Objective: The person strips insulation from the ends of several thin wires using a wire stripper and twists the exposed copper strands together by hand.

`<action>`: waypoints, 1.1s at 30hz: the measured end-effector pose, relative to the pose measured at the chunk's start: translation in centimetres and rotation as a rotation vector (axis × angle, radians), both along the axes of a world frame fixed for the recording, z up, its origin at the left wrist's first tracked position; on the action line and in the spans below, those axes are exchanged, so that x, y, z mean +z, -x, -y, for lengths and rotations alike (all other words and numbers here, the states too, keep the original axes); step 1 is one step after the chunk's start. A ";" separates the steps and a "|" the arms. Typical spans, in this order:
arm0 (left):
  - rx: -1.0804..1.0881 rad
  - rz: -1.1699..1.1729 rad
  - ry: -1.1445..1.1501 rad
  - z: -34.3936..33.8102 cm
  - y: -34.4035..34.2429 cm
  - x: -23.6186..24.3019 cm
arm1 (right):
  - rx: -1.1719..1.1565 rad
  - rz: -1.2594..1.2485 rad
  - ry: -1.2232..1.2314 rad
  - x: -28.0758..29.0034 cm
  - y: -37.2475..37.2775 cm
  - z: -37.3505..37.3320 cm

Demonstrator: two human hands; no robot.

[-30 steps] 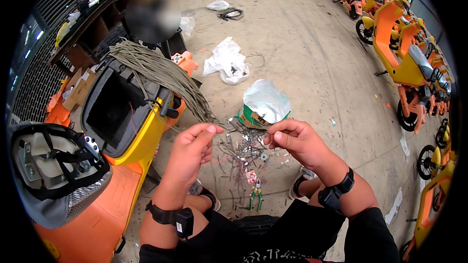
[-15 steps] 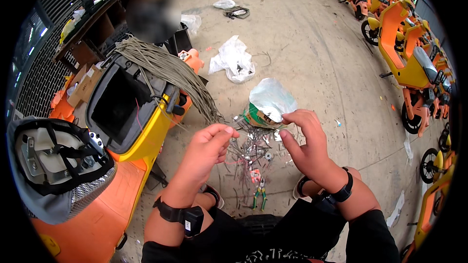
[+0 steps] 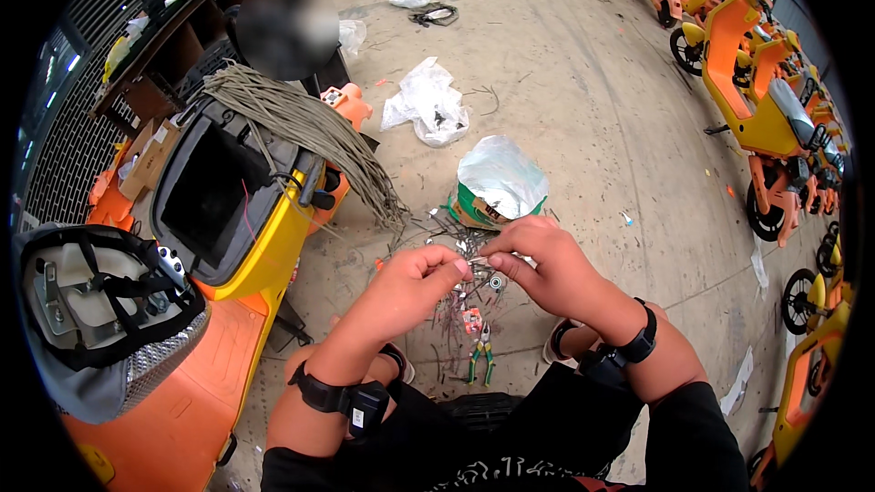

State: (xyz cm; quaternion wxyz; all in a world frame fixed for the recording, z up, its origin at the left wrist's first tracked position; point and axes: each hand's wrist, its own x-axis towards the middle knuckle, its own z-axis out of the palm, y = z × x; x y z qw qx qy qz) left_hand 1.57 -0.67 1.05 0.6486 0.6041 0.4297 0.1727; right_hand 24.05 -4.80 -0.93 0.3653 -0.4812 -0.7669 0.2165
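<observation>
In front of me my left hand (image 3: 410, 290) is closed in a pinch, thumb against forefinger. My right hand (image 3: 551, 269) pinches too, its fingertips almost meeting those of the left. A short, thin, pale wire-like strand (image 3: 478, 261) spans the small gap between them; its exact kind is too small to make out. Below the hands, pliers with green and yellow handles (image 3: 481, 363) lie on the floor. Beside them are a small orange-red packet (image 3: 471, 320) and a little metal ring (image 3: 497, 282). Dark wire scraps lie scattered around, partly hidden by my hands.
A green sack with a pale lining (image 3: 501, 178) stands just beyond my hands. On the left, grey cables (image 3: 301, 123) drape over a yellow-orange scooter (image 3: 290, 237) with an open compartment; its seat (image 3: 109, 319) is upturned. Scooters (image 3: 752, 123) line the right. White plastic (image 3: 427, 100) lies farther off.
My hands have come together from apart. The right thumb and fingers, spread before, have closed into a pinch beside the left fingertips. The whole view has shifted slightly.
</observation>
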 end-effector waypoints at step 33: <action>-0.153 0.262 0.705 -0.6 0.8 -0.3 | 0.180 0.307 -0.526 1.9 0.4 0.7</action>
